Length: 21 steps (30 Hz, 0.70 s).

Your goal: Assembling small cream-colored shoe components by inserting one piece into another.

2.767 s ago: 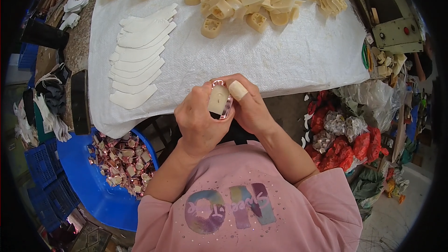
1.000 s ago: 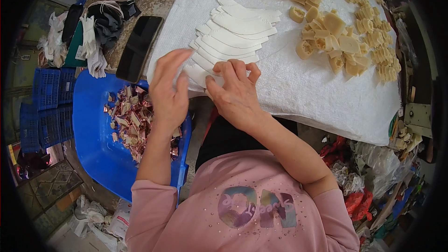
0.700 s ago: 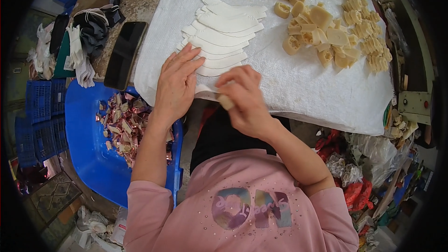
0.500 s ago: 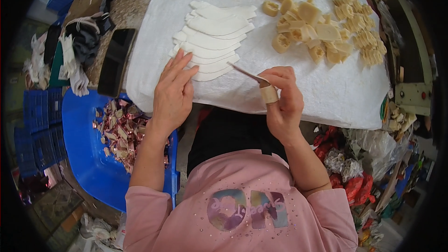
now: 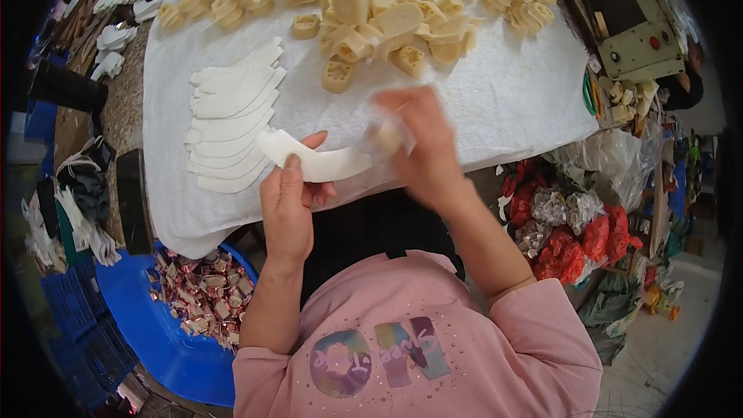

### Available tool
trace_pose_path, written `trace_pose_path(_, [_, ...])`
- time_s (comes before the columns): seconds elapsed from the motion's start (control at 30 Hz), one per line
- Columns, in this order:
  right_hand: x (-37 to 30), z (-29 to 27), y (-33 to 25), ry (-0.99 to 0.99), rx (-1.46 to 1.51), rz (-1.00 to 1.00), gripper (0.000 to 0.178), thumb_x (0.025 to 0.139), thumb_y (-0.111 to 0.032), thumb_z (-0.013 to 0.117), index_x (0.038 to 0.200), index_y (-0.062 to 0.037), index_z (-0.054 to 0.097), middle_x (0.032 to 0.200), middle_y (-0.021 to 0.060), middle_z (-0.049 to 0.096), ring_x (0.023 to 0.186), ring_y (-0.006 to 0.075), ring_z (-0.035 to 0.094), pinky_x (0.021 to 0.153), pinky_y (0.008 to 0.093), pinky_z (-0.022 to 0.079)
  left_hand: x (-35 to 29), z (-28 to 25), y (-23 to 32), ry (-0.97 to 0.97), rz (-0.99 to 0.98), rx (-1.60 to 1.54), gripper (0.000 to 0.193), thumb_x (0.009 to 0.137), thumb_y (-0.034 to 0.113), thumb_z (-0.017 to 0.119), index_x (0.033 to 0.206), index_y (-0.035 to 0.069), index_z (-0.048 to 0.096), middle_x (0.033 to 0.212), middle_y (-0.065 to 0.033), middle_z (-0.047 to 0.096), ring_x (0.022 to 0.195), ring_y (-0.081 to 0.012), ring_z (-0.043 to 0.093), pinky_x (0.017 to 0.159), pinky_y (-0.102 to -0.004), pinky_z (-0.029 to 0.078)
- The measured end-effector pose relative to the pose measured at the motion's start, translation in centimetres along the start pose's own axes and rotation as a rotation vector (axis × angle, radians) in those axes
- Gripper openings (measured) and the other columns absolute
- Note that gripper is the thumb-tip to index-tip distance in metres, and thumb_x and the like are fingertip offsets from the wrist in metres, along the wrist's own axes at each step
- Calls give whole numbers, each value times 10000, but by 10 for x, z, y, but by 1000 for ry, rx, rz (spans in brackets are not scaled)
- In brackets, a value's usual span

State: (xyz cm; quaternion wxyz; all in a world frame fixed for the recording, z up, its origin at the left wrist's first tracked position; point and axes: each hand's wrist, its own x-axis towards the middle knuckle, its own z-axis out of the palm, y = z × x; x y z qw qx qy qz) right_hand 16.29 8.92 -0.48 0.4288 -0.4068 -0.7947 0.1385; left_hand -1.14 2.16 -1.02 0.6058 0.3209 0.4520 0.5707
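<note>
My left hand point(image 5: 290, 197) pinches a curved white piece point(image 5: 317, 161) of thin, flat material between thumb and fingers, just above the cloth's near edge. Opposite its right end is my right hand point(image 5: 422, 147), smeared by motion. A pale tan blur shows at its fingers, but I cannot make out what it is or how the fingers close. Left of the held piece, several similar white pieces point(image 5: 232, 120) lie overlapped in a fanned row on the white cloth point(image 5: 309, 101).
Hollow cream-coloured blocks point(image 5: 395, 23) are heaped at the far middle, with more toward both far corners. A blue tub point(image 5: 170, 356) of shiny pink-and-tan scraps stands below left. The dark phone point(image 5: 134, 201) lies beside the cloth. Red and clear plastic bags point(image 5: 573, 236) sit at right.
My left hand has come off the fanned row and now holds a white piece. The right hand, which held a thin blade-like tool, is now blurred by motion. The view has shifted right.
</note>
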Motion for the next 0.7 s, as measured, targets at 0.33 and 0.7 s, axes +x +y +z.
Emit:
trace_pose_path(0.33, [18, 1, 64, 122, -345, 303, 261, 671, -42, 619, 930, -57, 603, 923, 104, 567, 894, 291, 532, 713, 408, 464, 6, 5, -13, 22, 54, -67, 453, 1004, 257, 311, 1254, -102, 429, 883, -120, 596, 709, -117, 533, 611, -246, 425])
trace_pose_path(0.7, [14, -49, -5, -700, -485, 186, 250, 702, -280, 596, 845, -77, 625, 851, 107, 586, 902, 257, 512, 784, 416, 347, 2, -1, -16, 24, 62, -178, 402, 987, 194, 385, 1274, -86, 416, 967, -140, 591, 765, -137, 546, 672, -263, 446])
